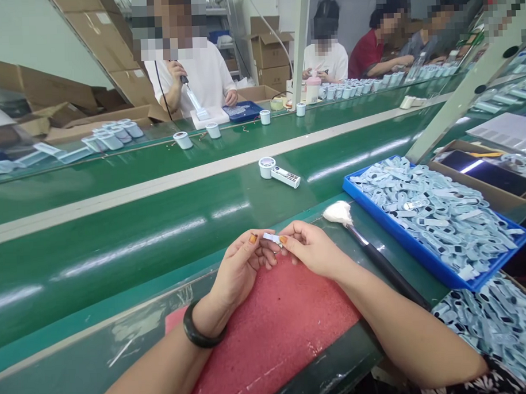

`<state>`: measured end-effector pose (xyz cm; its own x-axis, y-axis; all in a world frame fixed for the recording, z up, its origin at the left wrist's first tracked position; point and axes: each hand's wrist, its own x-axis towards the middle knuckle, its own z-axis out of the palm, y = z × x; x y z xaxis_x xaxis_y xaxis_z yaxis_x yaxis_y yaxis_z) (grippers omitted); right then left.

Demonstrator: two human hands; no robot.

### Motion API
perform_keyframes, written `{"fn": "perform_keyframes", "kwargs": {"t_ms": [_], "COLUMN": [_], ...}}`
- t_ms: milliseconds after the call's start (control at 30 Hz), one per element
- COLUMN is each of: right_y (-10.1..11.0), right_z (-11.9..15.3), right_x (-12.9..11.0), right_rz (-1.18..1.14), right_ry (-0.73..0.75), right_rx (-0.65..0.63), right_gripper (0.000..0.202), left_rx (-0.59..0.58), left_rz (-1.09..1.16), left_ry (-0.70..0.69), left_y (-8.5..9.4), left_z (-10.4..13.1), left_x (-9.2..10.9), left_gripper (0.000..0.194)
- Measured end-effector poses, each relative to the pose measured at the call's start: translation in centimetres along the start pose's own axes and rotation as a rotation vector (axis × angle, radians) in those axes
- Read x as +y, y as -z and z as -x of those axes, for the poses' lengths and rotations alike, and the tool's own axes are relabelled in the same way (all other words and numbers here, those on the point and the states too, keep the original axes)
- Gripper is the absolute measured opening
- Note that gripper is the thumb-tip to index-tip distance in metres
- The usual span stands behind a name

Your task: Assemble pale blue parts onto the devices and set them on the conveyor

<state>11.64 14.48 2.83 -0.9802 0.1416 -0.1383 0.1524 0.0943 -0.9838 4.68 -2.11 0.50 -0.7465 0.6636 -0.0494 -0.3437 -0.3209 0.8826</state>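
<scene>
Between my two hands, above the far edge of a red foam mat [280, 328], is a small light-blue plastic piece [271, 237]. My left hand [243, 261] has its thumb and fingers at the piece's left end. The thumb and fingers of my right hand [310, 247] pinch its right end. Just beyond my hands, on the green belt, a round white-and-blue cup [267, 168] touches a white labelled bar [285, 177]. To the right of my right hand lies a black-handled tool [377, 262] with a white wrapped head.
A blue tray [353, 185] heaped with light-blue pieces stands at the right, with another pile [495, 321] below it. Several cups line the far side, where people sit. A slanted metal post [462, 92] rises at the right.
</scene>
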Motion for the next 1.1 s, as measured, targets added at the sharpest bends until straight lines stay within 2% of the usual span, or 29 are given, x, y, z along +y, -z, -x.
{"fn": "perform_keyframes", "kwargs": {"t_ms": [300,500,767,1000,1100], "right_y": [-0.2,-0.4,-0.1,0.0,0.1], "right_z": [0.2,0.4,0.5,0.6,0.5], "right_x": [0.5,1.2,0.8,0.8,0.9], "right_rz": [0.067,0.126,0.056,0.064,0.053], "right_ry": [0.028,0.055,0.046,0.058,0.069], "right_rx": [0.016,-0.023,-0.099,-0.091,-0.115], "right_gripper": [0.01,0.025,0.018,0.025,0.02], "left_rx": [0.061,0.023,-0.015,-0.048,-0.054], "left_rz": [-0.018,-0.061,-0.058,-0.048,-0.056], "left_ry": [-0.002,0.0,-0.008,-0.021,-0.02], "left_y": [-0.3,-0.5,-0.2,-0.3,-0.3], "left_z": [0.0,0.0,0.0,0.0,0.0], "left_x": [0.0,-0.2,-0.2,-0.2,-0.2], "left_gripper": [0.034,0.03,0.028,0.025,0.023]}}
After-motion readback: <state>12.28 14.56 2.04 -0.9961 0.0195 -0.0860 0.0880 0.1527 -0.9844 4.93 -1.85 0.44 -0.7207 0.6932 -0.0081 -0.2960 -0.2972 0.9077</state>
